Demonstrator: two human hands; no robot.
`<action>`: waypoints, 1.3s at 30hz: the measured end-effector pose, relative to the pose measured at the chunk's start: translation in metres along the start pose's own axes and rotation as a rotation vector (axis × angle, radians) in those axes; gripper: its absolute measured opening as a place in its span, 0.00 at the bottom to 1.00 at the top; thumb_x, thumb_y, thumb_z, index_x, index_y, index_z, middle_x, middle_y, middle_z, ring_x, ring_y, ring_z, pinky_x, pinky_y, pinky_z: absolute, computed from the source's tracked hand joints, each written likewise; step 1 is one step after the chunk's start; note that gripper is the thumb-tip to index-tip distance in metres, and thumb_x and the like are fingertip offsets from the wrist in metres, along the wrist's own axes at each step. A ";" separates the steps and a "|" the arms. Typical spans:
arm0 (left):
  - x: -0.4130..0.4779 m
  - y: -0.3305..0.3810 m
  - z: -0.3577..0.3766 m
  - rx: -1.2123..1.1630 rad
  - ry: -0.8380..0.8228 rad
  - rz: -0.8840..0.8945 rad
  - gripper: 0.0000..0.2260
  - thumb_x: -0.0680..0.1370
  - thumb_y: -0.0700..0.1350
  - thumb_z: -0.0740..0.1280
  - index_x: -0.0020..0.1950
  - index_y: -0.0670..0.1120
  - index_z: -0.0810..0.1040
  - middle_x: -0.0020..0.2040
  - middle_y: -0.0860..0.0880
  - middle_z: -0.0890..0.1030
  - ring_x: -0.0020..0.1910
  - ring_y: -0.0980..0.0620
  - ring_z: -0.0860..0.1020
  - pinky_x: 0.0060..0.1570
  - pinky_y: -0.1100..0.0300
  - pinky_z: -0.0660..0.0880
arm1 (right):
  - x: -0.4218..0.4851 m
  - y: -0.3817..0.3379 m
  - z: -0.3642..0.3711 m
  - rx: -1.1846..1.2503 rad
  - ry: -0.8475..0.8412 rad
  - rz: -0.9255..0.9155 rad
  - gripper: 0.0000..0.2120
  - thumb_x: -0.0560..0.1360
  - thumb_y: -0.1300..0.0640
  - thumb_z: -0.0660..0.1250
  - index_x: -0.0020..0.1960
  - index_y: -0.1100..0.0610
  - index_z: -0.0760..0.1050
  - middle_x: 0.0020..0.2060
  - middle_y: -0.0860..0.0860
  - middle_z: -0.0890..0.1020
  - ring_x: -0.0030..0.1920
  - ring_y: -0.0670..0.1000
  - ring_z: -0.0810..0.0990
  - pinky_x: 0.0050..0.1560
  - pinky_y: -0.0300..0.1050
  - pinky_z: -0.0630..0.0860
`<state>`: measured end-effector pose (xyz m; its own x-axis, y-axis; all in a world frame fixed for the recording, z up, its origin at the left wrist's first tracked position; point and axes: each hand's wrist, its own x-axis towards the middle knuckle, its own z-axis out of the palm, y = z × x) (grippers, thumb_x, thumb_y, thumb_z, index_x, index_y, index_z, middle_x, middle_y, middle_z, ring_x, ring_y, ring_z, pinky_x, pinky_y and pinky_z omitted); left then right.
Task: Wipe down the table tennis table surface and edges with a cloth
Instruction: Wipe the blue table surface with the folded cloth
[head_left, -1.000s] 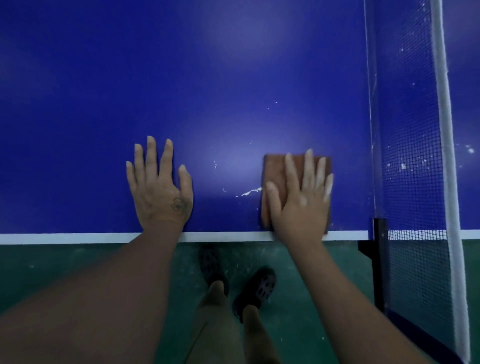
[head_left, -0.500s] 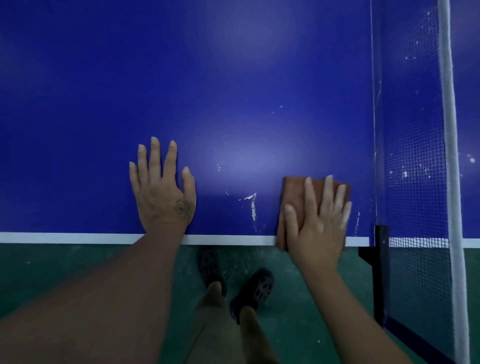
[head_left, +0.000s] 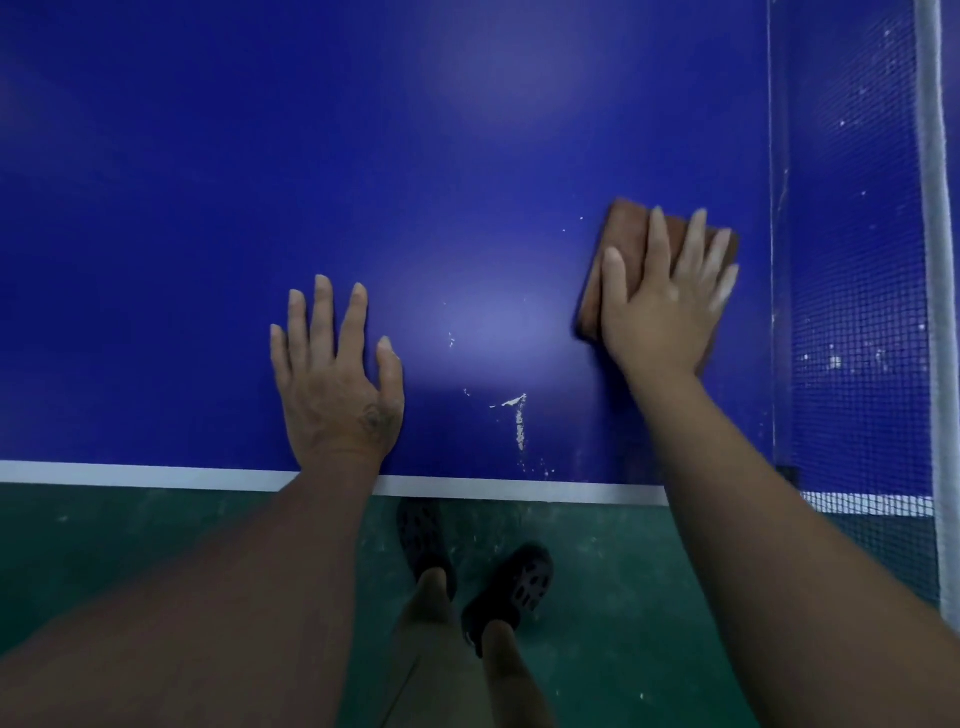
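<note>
**Counter** (head_left: 415, 156): blue playing surface that fills the upper part of the view. A white border line (head_left: 130, 474) runs along the near edge.

**Cloth** (head_left: 621, 228): brown, folded into a flat rectangular pad. It lies on the right part of the counter, near the net and well in from the white border line. Most of it is covered; the far left corner, the left edge and a strip on the right show.

**Right hand** (head_left: 660, 312): palm down on top of the cloth, pressing it to the surface. The fingers are straight and slightly spread, pointing away from the person. The thumb lies along the left side of the cloth.

**Left hand** (head_left: 337, 384): palm down on bare counter with fingers spread, holding nothing. The heel of the hand sits just inside the white border line. There is a dark mark on the back of the hand near the thumb. It is well apart from the cloth.

**White marks** (head_left: 519, 415): a short smear and a thin streak of specks on the surface between the two hands, nearer the near edge. A few loose specks are scattered around them.

**Net** (head_left: 857, 312): dark mesh at the right of the view, flecked with white spots. A white top band (head_left: 932, 260) runs along it.

**Floor** (head_left: 104, 525): green and scuffed, below the near edge. Two dark perforated shoes (head_left: 519, 582) stand on it between the forearms.
</note>
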<state>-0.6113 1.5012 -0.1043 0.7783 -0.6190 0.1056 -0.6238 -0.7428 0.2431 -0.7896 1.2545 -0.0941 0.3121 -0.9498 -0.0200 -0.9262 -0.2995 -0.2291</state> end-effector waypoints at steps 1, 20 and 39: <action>0.000 0.000 0.000 -0.002 -0.003 -0.001 0.27 0.88 0.55 0.57 0.87 0.52 0.63 0.89 0.47 0.57 0.89 0.45 0.51 0.87 0.41 0.49 | 0.016 -0.011 0.001 0.006 -0.004 -0.001 0.33 0.86 0.34 0.51 0.87 0.47 0.57 0.87 0.56 0.51 0.87 0.62 0.46 0.85 0.66 0.42; -0.001 0.005 -0.003 -0.003 0.022 0.014 0.23 0.90 0.48 0.54 0.86 0.50 0.66 0.88 0.45 0.61 0.88 0.41 0.55 0.86 0.39 0.51 | -0.155 0.006 0.007 0.056 -0.213 -0.746 0.29 0.87 0.36 0.56 0.85 0.44 0.62 0.87 0.50 0.54 0.87 0.57 0.50 0.84 0.66 0.52; 0.000 0.001 -0.001 -0.027 -0.022 -0.005 0.23 0.91 0.51 0.51 0.87 0.50 0.64 0.89 0.46 0.58 0.89 0.43 0.52 0.87 0.40 0.48 | -0.179 -0.009 0.008 0.015 -0.161 -0.496 0.30 0.87 0.38 0.58 0.86 0.44 0.59 0.87 0.50 0.53 0.87 0.57 0.50 0.86 0.62 0.50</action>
<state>-0.6120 1.5013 -0.1032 0.7793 -0.6211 0.0831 -0.6176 -0.7388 0.2697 -0.8355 1.4283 -0.0962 0.7425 -0.6676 -0.0549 -0.6558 -0.7078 -0.2626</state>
